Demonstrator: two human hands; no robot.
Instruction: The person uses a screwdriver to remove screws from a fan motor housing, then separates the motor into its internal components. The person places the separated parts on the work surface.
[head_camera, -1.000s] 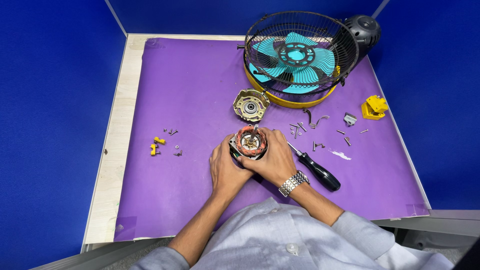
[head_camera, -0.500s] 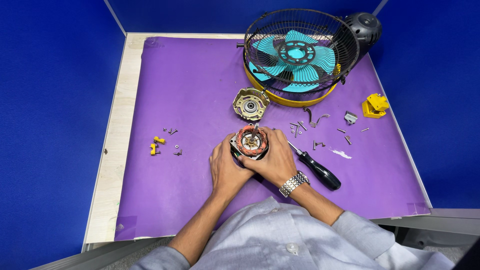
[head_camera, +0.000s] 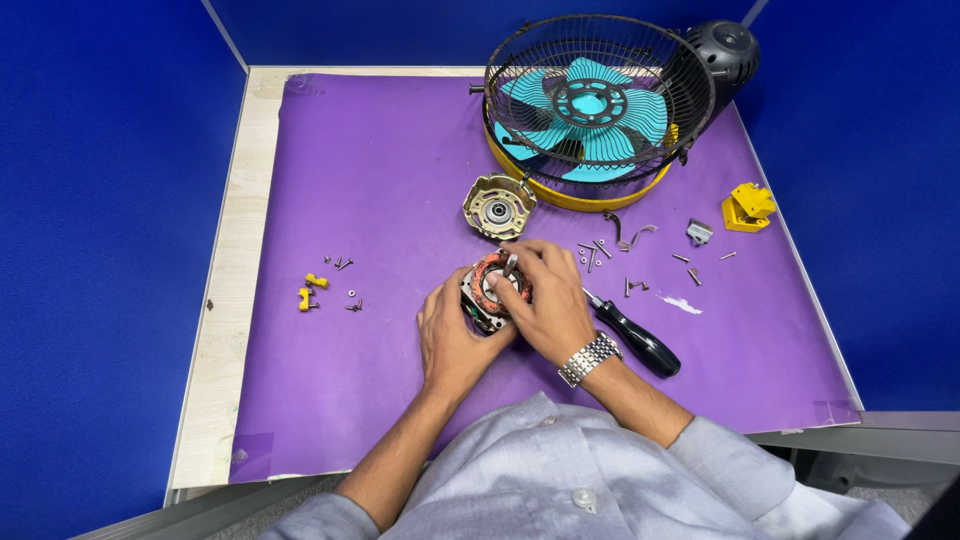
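Compared with half a second back, the right hand (head_camera: 545, 305) has moved up over the motor stator (head_camera: 492, 290); its fingertips (head_camera: 510, 268) now curl onto the top of the copper windings, where before they lay alongside. The left hand (head_camera: 452, 335) is unchanged, cupped around the lower left side of the stator and gripping it. Both hands are closed on the part, which sits on the mat just in front of the person, near centre.

No packages, labels or signs can be made out.

Surface: a purple mat (head_camera: 380, 160) over a pale wooden table (head_camera: 228, 260), enclosed by blue partition walls (head_camera: 90, 200). At the far right of the mat stands a fan (head_camera: 590, 105) with a black wire cage, teal blades and a yellow base ring. A round metal end cover (head_camera: 497, 208) lies between the fan and the stator. A black-handled screwdriver (head_camera: 635, 338) lies just right of the right wrist, which carries a metal watch (head_camera: 590, 358). Loose screws (head_camera: 600, 250) are scattered right of the stator; a yellow bracket (head_camera: 748, 207) lies near the right edge, small yellow clips (head_camera: 310, 290) and more screws to the left.
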